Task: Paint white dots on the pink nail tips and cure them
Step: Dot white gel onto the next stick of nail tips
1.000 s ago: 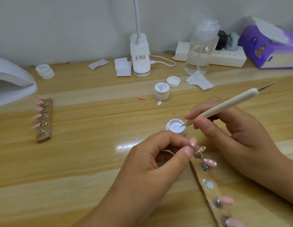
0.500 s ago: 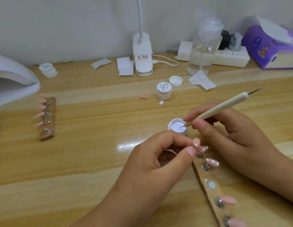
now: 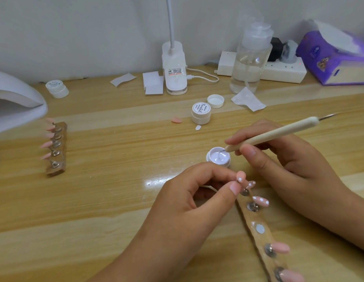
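My right hand (image 3: 295, 165) grips a cream dotting pen (image 3: 274, 133) whose metal tip dips into an open pot of white gel (image 3: 217, 156). My left hand (image 3: 193, 198) pinches a pink nail tip (image 3: 240, 177) that bears white dots, just in front of the pot. A wooden holder strip (image 3: 258, 224) runs from there toward the lower right; on it sit two dotted pink tips (image 3: 260, 201) and plain pink tips (image 3: 280, 247). A second wooden strip (image 3: 56, 149) with several plain pink tips lies at the left.
The white curing lamp (image 3: 16, 102) stands at the left edge. Further back are a closed gel pot (image 3: 200, 113), a loose lid (image 3: 215, 101), a loose pink tip (image 3: 176, 120), another pot (image 3: 56, 89), a desk lamp base (image 3: 174, 76), a pump bottle (image 3: 249, 62), a power strip (image 3: 284, 73) and a purple tissue pack (image 3: 335, 60).
The pen tip has gone from the pot's rim down into the white gel. My left hand keeps its pinch on the dotted tip.
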### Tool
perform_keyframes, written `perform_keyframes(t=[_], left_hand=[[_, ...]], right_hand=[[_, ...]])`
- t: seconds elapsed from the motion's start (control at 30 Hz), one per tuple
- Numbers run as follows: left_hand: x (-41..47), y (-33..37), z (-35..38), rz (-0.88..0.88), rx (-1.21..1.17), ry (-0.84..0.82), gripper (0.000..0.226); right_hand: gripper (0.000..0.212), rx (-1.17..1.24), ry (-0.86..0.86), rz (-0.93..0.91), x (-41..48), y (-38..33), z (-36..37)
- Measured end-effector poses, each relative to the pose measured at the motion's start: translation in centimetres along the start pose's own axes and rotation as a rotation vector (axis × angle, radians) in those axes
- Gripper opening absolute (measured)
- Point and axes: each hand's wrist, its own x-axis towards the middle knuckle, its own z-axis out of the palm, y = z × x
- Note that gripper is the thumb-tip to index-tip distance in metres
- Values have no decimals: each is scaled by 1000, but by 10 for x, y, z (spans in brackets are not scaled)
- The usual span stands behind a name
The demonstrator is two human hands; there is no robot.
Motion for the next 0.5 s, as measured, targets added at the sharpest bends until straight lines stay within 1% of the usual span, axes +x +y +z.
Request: perform_keyframes(t=[0.1,0.17,0.23,0.37,0.5], left_hand=[[0,0,0,1,-3,1,18],[0,0,0,3,-12,7,19],[0,0,0,2,-26,13,20],[1,0,-1,-5,-57,15,20],[1,0,-2,0,-70,16,23]], right_hand=[[15,166,89,52,-1,-4,-2],[15,328,170,116,0,-6,-1],[9,497,225,168,1,-7,-2],[14,734,203,250,2,-5,-5],[16,845,148,310,2,-7,-5]])
